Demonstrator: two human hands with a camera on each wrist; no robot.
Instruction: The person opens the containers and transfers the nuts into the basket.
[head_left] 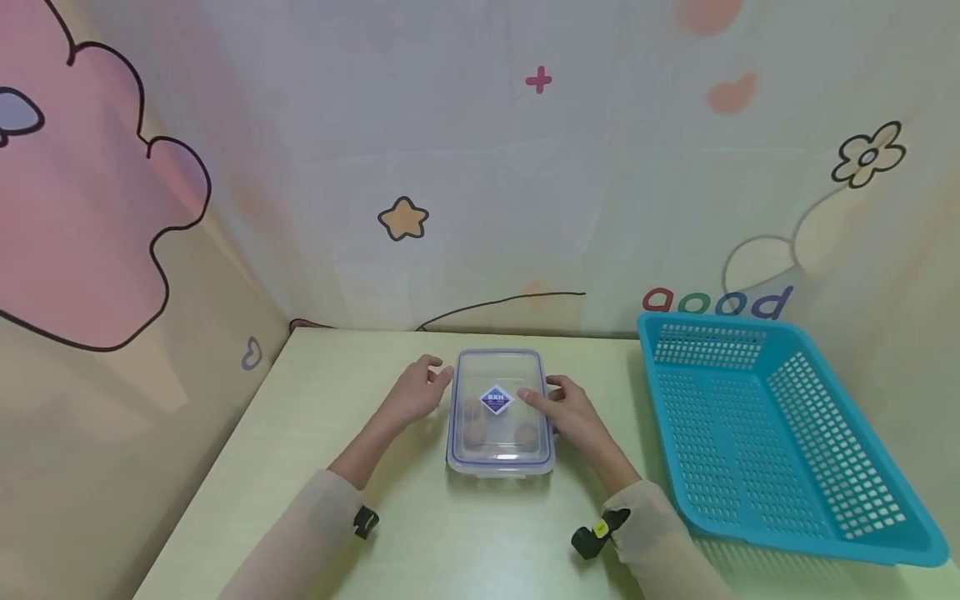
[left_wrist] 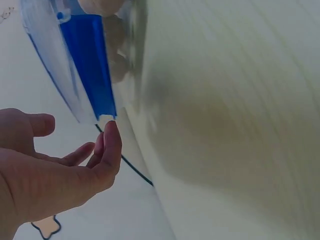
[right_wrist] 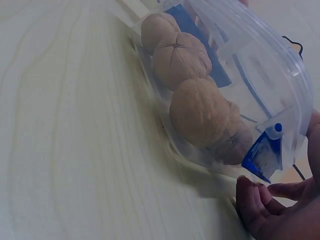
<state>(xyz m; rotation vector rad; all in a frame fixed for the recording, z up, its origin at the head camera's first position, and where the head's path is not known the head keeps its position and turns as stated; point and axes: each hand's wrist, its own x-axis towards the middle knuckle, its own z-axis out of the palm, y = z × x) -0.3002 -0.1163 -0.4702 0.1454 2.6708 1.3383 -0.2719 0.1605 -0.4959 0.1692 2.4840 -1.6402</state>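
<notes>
A clear plastic food container (head_left: 501, 367) with a blue-edged lid lies on the table, a blue diamond label (head_left: 496, 399) on top. Several walnuts (right_wrist: 197, 111) show through its wall. My right hand (head_left: 576, 414) grips the container's right side, its thumb over the lid and its other fingers down the side near a blue latch (right_wrist: 265, 152). At the left side is my left hand (head_left: 417, 392), its fingers loosely bent. In the left wrist view, a fingertip of it comes close to the end of another blue latch (left_wrist: 90, 62); whether they touch I cannot tell.
To the right stands a blue perforated plastic basket (head_left: 671, 450), its near edge reaching toward my right sleeve. A patterned cloth (head_left: 480, 183) hangs behind the pale wood-grain table (head_left: 330, 392). Both wrists carry small black cameras (head_left: 366, 522).
</notes>
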